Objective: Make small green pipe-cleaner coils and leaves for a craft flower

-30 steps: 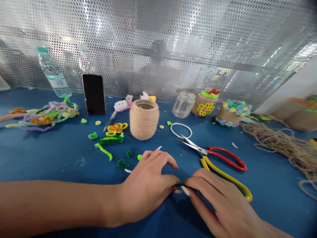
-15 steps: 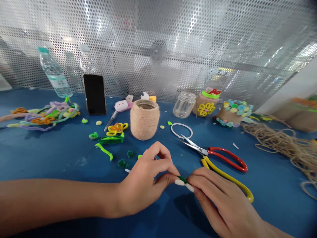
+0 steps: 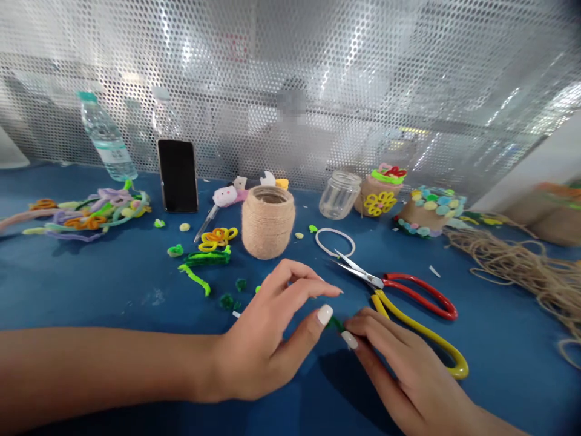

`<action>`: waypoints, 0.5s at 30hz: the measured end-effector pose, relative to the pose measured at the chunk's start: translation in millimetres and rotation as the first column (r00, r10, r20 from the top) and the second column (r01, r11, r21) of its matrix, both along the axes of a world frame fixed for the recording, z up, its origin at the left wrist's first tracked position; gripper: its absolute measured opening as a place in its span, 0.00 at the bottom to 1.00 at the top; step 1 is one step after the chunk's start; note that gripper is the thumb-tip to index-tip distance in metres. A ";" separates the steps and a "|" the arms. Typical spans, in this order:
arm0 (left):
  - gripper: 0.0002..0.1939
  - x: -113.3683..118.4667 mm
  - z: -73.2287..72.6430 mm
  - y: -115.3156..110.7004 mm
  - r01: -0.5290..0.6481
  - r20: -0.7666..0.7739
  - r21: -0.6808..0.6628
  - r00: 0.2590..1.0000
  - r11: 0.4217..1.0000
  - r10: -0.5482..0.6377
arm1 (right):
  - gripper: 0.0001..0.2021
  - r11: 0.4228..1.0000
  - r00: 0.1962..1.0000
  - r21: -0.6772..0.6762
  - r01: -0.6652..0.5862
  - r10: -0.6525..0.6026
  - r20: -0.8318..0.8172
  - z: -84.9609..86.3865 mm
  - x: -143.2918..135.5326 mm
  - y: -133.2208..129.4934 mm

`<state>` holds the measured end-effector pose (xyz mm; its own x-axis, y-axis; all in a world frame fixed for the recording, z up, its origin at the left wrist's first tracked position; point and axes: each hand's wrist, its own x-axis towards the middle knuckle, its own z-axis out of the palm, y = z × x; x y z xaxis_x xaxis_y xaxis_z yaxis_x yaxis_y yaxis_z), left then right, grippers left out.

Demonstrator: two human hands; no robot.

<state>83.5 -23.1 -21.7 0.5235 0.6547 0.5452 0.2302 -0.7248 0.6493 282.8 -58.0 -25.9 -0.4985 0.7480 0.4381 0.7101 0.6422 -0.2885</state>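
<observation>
Two hands [image 3: 267,333] | right [image 3: 402,357] pinches fuzzy green strip [image 3: 336,324] | twine-wrapped jar [image 3: 267,225]

Your left hand [image 3: 265,333], thumb and fingers parted, is in front of the twine-wrapped jar [image 3: 267,225]; your right hand [image 3: 403,366] pinches a green piece [image 3: 336,324] to the jar's front right. Scissors [image 3: 374,281] lie right of the jar.

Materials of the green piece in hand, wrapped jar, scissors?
Green piece: looks fuzzy, perhaps chenille stem; small, blurred.
Wrapped jar: matte, fibrous twine, by its coils; underneath hidden.
Scissors: shiny silvery blades, probably steel; glossy coloured grips, likely plastic.
</observation>
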 end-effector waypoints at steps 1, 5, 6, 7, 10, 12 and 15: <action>0.14 -3.5 5.0 3.4 -0.039 0.020 0.084 0.999 0.996 0.037 | 0.07 1.000 1.000 0.000 -0.001 0.001 0.001 -0.2 0.4 0.1; 0.18 -42.7 42.0 66.2 -0.497 0.386 0.373 0.851 0.784 0.356 | 0.06 0.999 1.000 -0.032 -0.009 0.009 -0.013 -0.4 -0.4 0.0; 0.22 -58.9 51.8 91.3 -0.648 0.505 0.351 0.739 0.676 0.446 | 0.06 0.999 1.000 -0.036 -0.008 0.008 -0.014 -0.3 -1.3 -0.2; 0.28 -76.5 59.6 116.9 -0.749 0.562 0.301 0.639 0.590 0.525 | 0.06 0.999 1.000 -0.033 -0.006 0.005 -0.015 -0.2 -2.3 -0.5; 0.46 -126.8 66.0 179.3 -0.872 0.445 0.084 0.466 0.482 0.765 | 0.07 1.000 1.000 0.014 -0.001 0.001 -0.011 0.4 -6.3 -2.0; 0.55 -149.5 57.6 201.9 -0.846 0.238 0.019 0.521 0.533 0.820 | 0.07 0.998 1.000 0.066 -0.002 0.003 -0.019 1.4 -9.1 -2.9; 0.62 -163.5 40.9 217.1 -0.848 0.208 -0.070 0.503 0.526 0.839 | 0.09 0.993 0.999 0.120 0.005 0.000 -0.043 3.2 -12.5 -2.4</action>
